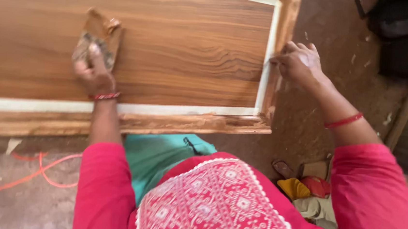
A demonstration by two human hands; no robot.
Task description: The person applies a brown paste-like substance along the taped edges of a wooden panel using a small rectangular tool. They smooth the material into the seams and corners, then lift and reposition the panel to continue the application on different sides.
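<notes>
Your left hand [92, 69] is closed around a worn, folded sheet of sandpaper [99, 36], fingers curled over its lower part and pressing it flat against the wooden door panel [185, 45]; the sheet's brown backing sticks up past your fingertips, and its grey, gritty face shows just under them. A red thread bracelet [104, 95] sits at that wrist. The sandpaper lies on the left half of the panel's broad, warm-brown face, where the grain runs in long horizontal bands. Your right hand [298, 63] is at the panel's right edge, fingers bent and gripping the raised wooden frame [282, 48] there, with the fingertips touching the pale strip of filler [264, 75] that runs between the panel face and the frame. A red bangle [343, 120] circles that forearm. The same pale strip continues along the near edge of the panel, and below it the frame's near rail [164, 123] looks rough and unevenly coloured. The panel lies flat in front of you, its near rail just above your lap. You wear pink sleeves and a pink top with a white pattern [221, 203] over teal cloth [157, 157]. On the floor to your left an orange cord [39, 172] loops across grey concrete, and to your right lie bunched yellow and red cloths [305, 188].
</notes>
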